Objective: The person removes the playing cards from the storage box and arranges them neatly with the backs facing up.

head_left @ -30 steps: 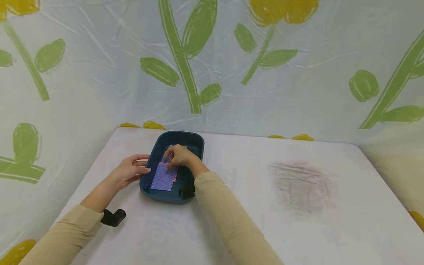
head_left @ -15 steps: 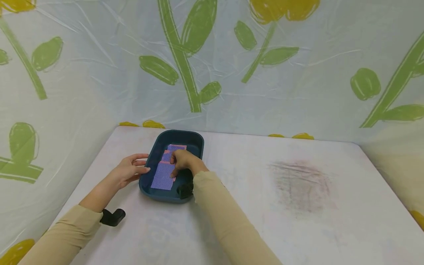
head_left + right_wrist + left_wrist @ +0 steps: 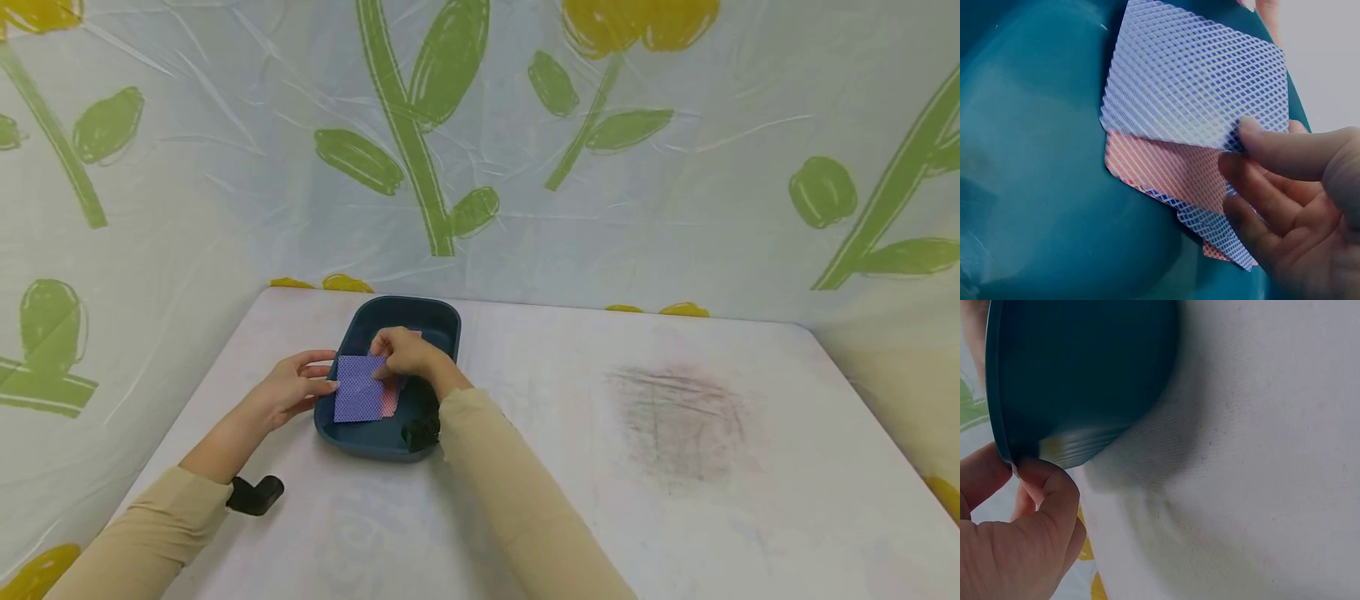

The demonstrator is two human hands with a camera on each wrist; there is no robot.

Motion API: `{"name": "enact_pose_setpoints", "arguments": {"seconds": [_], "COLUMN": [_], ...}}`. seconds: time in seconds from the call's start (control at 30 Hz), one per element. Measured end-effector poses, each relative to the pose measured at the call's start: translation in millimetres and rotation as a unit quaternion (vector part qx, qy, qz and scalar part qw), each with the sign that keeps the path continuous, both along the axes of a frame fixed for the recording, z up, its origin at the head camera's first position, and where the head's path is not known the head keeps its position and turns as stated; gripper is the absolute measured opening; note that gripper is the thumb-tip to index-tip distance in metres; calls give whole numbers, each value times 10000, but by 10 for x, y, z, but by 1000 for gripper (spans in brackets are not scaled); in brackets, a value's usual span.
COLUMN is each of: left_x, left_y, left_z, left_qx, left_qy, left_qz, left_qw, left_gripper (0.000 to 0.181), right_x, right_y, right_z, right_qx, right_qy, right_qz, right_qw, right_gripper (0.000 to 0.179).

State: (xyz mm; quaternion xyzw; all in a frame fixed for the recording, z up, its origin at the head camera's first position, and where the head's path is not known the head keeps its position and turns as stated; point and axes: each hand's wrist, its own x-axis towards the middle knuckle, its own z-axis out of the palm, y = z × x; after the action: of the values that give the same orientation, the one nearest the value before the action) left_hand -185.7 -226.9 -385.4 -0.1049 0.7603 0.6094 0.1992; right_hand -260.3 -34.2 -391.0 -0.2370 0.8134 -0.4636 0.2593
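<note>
While the blue-checked card (image 3: 1191,75) sits pinched between the right hand's (image 3: 407,353) thumb and fingers, it's over the teal tray (image 3: 367,448), overlapping a red-checked card (image 3: 1154,162), with more cards (image 3: 1210,228) peeking out underneath. Left hand (image 3: 288,385) has the tray's rim nipped between thumb and finger. From the head view the right hand blocks some of the pile, and a black wrist device (image 3: 422,433) hides a near corner of the tray. Faint marks (image 3: 367,533) on the white table (image 3: 562,500) are too washed out to read; there's a dark smudge (image 3: 686,425) off to the right and a flower-print sheet (image 3: 517,242) behind.
</note>
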Motion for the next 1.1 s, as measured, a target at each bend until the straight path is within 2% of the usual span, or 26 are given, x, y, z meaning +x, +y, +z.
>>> {"name": "enact_pose_setpoints", "arguments": {"seconds": [0.23,0.5,0.83,1.1], "left_x": [-9,-12,-4,3], "left_y": [-4,4,-7,-4], "left_z": [-10,-16,-25,-19], "left_qx": [62,82,104,55], "left_qy": [-16,-1,-6,8], "left_qz": [29,15,56,54], "left_qw": [10000,10000,9999,10000], "left_gripper": [65,65,66,65], "right_x": [-4,-25,-27,-120], "right_y": [32,107,254,465], "right_z": [11,63,223,290], "right_qx": [-375,-880,-1179,-1433], "right_qy": [-660,-1528,-1650,-1696], "right_qz": [-284,-929,-1231,-1556], "right_qw": [9967,9799,9714,9625], "right_gripper": [27,31,37,39]}}
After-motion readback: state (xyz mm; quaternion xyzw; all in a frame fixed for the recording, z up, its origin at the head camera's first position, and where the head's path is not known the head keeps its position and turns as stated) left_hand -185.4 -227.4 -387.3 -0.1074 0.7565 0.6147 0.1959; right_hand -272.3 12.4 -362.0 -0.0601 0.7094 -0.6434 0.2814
